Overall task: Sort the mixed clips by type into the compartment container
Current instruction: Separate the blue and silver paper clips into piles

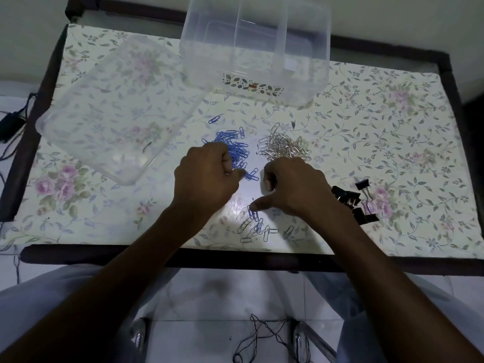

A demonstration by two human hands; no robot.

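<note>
left hand [207,176] curls on the blue clips [235,150]; right hand [293,187] is curled, its hold hidden, thumb touching mixed clips [258,227] on the tabletop [392,153].

We see a glossy floral table covering [366,132], smooth, throwing back a bright glare near its front edge; the compartment container [255,45] and flat lid [104,111] look like clear, slightly frosted plastic; blue paper clips [233,150] seem coated wire; silver paper clips [284,148] bare shiny metal; binder clips [352,200] matt black.
</note>
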